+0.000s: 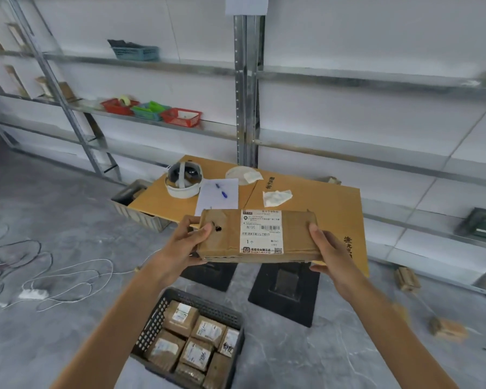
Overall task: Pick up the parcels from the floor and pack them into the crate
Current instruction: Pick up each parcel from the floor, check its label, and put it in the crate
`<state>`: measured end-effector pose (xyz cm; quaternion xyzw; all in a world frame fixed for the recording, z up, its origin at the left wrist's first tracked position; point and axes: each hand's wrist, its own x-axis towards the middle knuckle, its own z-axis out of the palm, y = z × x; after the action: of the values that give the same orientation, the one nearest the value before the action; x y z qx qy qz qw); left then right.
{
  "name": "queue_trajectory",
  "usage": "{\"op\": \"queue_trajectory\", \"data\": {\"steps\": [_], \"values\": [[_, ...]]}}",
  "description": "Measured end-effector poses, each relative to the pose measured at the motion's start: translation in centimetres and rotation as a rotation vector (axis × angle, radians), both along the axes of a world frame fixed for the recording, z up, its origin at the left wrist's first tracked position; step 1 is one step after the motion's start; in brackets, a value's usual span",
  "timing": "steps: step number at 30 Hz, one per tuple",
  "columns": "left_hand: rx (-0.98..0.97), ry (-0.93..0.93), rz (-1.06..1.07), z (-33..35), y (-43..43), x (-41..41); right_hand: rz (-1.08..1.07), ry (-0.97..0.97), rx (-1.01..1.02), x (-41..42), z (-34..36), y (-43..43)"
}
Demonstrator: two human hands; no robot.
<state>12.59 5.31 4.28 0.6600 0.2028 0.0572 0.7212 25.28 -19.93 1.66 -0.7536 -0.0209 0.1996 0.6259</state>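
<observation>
I hold the long flat brown cardboard parcel (257, 235) level above the floor, left hand (184, 245) gripping one end, right hand (330, 249) the other. The dark perforated plastic crate (155, 321) below looks nearly full. Risk: this long parcel may not seat flat, so it could tip out.

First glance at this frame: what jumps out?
A flat brown cardboard parcel with a white shipping label, held mid-frame at its ends by the left hand and right hand. Below, a dark plastic mesh crate packed with small brown labelled parcels. More brown parcels lie on the floor, right.
</observation>
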Motion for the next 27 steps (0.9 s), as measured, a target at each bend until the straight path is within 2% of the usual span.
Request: {"op": "queue_trajectory", "data": {"steps": [15,22,27], "values": [[0.054,0.208,0.068,-5.4,15.4,9.5,0.015,0.162,-0.096,8.8,-5.8,15.8],[0.13,0.335,0.03,-11.5,24.1,10.5,0.02,0.268,-0.174,7.3,-10.9,22.5],[0.134,0.43,-0.065,-17.7,29.0,11.9,-0.114,0.333,-0.212,4.8,-15.9,27.5]]}}
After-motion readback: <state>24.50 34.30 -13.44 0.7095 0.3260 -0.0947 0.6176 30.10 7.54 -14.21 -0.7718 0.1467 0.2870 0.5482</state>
